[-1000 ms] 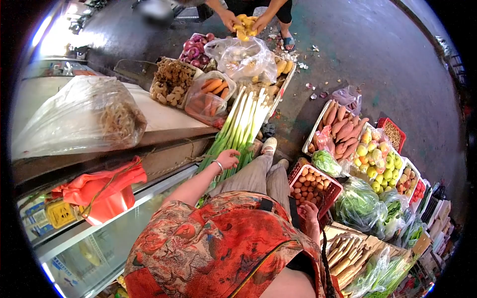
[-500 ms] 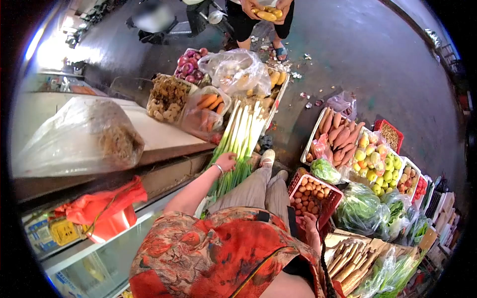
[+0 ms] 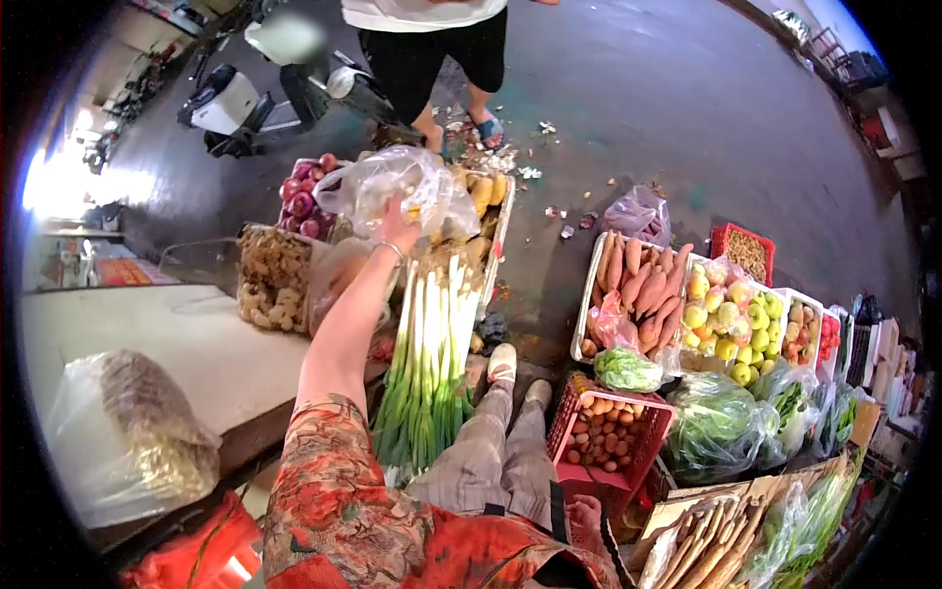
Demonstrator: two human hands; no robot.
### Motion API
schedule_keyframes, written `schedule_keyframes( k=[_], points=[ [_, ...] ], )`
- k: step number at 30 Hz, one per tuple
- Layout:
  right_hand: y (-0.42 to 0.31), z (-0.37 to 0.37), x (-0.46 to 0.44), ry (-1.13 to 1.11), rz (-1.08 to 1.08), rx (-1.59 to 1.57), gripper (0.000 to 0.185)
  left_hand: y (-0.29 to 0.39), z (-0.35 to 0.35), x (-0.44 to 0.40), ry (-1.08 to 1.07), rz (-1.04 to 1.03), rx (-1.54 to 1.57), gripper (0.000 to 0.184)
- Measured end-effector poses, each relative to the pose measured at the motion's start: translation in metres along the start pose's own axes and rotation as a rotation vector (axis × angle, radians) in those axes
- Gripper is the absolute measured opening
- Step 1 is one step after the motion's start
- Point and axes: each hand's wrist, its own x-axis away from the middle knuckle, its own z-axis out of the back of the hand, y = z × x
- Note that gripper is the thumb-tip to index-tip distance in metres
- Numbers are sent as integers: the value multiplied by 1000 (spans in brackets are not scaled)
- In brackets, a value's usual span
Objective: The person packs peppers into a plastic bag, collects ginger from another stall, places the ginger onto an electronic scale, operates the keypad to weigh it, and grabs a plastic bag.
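The fingers of our left hand [image 3: 396, 232] contact the clear plastic bag [image 3: 430, 192]; we cannot tell whether they grip it. Leeks [image 3: 425, 353] lie below those fingers, red onions [image 3: 302, 202] leftward. Near our right hand [image 3: 586, 522], its finger state indeterminable, stands the red crate [image 3: 652, 438].

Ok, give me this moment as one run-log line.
left hand: at clear plastic bag, grip unclear | right hand: low, near red crate, grip unclear | nearby: scallions, red onions

Left hand [image 3: 397, 228] now forward, from green onions [image 3: 427, 368] to the clear plastic bag [image 3: 388, 177].
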Motion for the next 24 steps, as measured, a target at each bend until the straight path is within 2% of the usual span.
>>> schedule_keyframes(
  k=[5,6,8,10,11,12,13,14,15,16,17,18,19,20,22,23,24],
  points=[
    [49,11,-28,117,76,55,23,-7,-31,-15,-273,63,64,81],
    [30,-2,-9,122,53,1,19,-15,-33,-14,-341,97,62,83],
    [4,-11,5,54,28,115,20,-45,-51,-13,-196,40,38,75],
    [-18,-25,23,115,-2,69,24,-39,-40,0,-166,35,-135,55],
    [-17,-23,18,99,85,67,24,-22,-17,2,-349,135,-287,37],
    [-14,-23,17,83,170,65,25,-17,-3,5,-350,133,-295,37],
    [-32,-32,32,46,87,-117,24,-17,10,9,-310,325,71,29],
    [-34,-38,34,42,99,-285,25,-16,30,9,-254,505,437,21],
    [-40,-40,38,35,89,-254,26,-33,38,-3,-210,483,654,12],
    [-50,-44,46,27,83,-223,27,-6,65,3,-158,411,1013,10],
    [-48,-42,45,21,96,-224,27,-10,77,-18,-40,407,818,12],
    [-44,-38,40,7,112,-242,27,-15,89,-30,8,333,929,12],
    [-39,-33,34,-8,129,-260,28,5,113,-34,48,253,1040,13],
    [-38,-30,31,-16,151,-260,28,65,146,-13,186,137,906,14],
    [-36,-23,19,48,127,-311,27,104,177,2,226,22,908,13],
    [-30,-3,-11,-14,280,128,27,123,192,10,254,-71,903,11],
    [-39,-6,-1,25,412,165,26,151,211,25,263,-91,913,11]
  ],
)
